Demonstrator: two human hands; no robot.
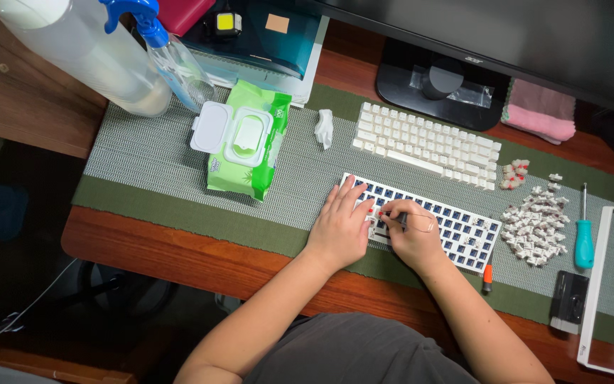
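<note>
left hand (339,229): flat, fingers spread, pressing on blue keyboard plate (463,231), grip holds nothing | right hand (412,233): grip pinched shut on thin wire tool (415,225) at plate's left part | plate: on desk mat (143,160), between white keycap set (426,144) and desk edge | pile of switches (534,226) just right of plate | teal screwdriver (583,238) beyond pile

A single head-worn view looks steeply down on the desk (179,245) from above the person's seat. It stands fairly near, facing toward the monitor (506,43) at the far edge.
</note>
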